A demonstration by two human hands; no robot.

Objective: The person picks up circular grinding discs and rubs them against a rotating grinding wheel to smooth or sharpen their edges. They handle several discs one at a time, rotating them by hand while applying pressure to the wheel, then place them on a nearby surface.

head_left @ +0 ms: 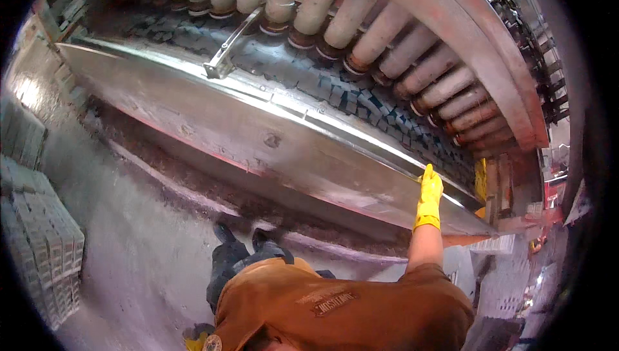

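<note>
My right hand (431,196), in a yellow rubber glove, reaches forward to the top of a long metal side panel (258,138). It appears closed on the bright metal rail (306,116) along the panel's upper edge, with one finger pointing up. Beyond that rail, many small blue-grey flat pieces (367,103) lie in a trough. Only a bit of my left hand (196,340), also in a yellow glove, shows low beside my body; its fingers are hidden.
A row of thick grey cylinders (316,3) hangs over the trough, beneath a curved metal beam (451,9). A metal bracket (222,64) crosses the rail. Pale stacked blocks (48,235) stand on the floor at left. Beside the far right end is a yellow part (480,180).
</note>
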